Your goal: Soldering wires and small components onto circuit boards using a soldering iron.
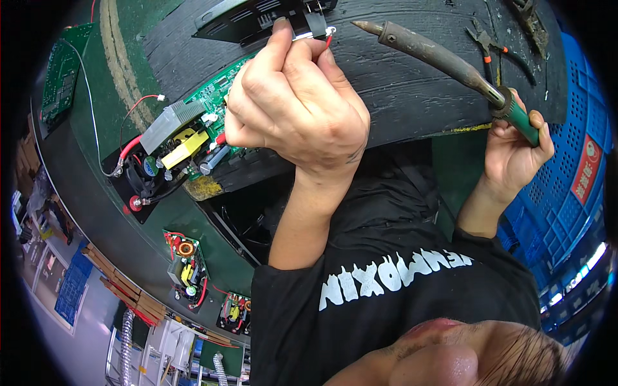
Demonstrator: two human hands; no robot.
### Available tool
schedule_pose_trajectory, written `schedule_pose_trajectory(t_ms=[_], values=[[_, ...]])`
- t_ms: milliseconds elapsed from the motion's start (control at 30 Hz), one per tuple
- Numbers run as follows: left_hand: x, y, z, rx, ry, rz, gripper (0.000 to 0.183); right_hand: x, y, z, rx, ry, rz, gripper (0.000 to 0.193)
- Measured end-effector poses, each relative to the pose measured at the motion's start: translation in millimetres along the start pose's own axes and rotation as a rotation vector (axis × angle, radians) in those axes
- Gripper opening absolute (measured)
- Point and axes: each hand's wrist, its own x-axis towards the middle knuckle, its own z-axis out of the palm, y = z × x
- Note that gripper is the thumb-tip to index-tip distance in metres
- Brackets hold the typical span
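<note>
My left hand (299, 106) is closed, its thumb and fingers pinching a short red wire (329, 40) whose bare metal end points up. Just beyond its fingertips is a black slotted panel (235, 24) with a socket and metal prongs. Under and left of that hand lies a green circuit board (215, 87) with a grey heatsink, a yellow transformer and a small fan, partly hidden by the hand. My right hand (512, 151) grips the green handle of a soldering iron (444, 64). The iron's tip points left, slightly apart from the red wire.
Orange-handled cutters (486, 45) lie on the black work board (412, 96) at the far right. A blue perforated crate (573, 148) stands beside it. Another green circuit board (67, 77) is at far left, and more wired boards (187, 264) sit at lower left.
</note>
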Motion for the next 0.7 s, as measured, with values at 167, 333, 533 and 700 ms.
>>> schedule_pose_trajectory(t_ms=[167,333,533,700], values=[[1,-1,-3,-0.016,-0.021,-0.001,0.011,0,0,0,-0.005,0.007,-0.014,0.028],[9,-3,-18,-0.194,-0.088,-0.015,0.019,-3,-3,-2,0.001,0.01,-0.025,0.028],[20,-23,-41,-0.163,-0.198,-0.059,0.024,-12,-4,-7,0.006,0.005,-0.032,0.025],[28,-38,-32,-0.237,-0.224,0.127,0.017,-21,-14,-9,0.011,0.037,-0.079,0.026]])
